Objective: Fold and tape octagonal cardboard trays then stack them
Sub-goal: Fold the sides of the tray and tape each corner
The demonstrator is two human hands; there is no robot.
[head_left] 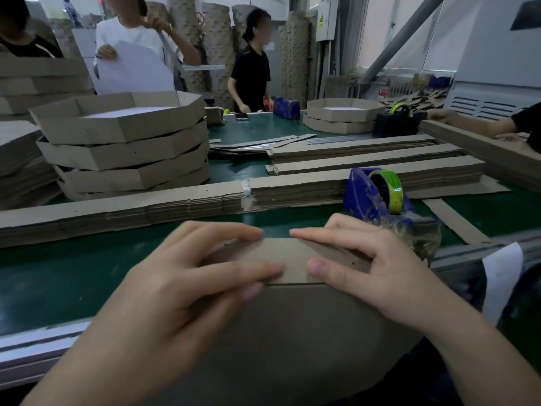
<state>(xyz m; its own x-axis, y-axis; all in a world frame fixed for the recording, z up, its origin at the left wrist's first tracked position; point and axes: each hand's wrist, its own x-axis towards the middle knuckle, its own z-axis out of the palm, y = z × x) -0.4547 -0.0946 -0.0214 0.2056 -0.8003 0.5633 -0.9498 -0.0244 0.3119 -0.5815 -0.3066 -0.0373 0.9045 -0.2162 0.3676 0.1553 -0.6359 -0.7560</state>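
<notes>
Broadly, a green table (58,276) runs across the view, loaded with cardboard. At the left of it stands a stack of folded trays (123,148), the octagonal walls upright and the layers slightly askew. Long piles of flat cardboard strips (117,209) lie between that stack and the near edge, with more of them to the right. At the near edge of the table, closest to the camera, is the cardboard tray (292,332) being worked, its brown base facing up and one wall panel folded along the crease. Just beyond its right corner sits a blue tape dispenser (377,194) carrying a green roll. The left hand (181,276) lies on the panel with its fingers stretched out, pressing it flat. The right hand (377,265) pinches the same panel, thumb on the near face, fingers curled over the far edge
</notes>
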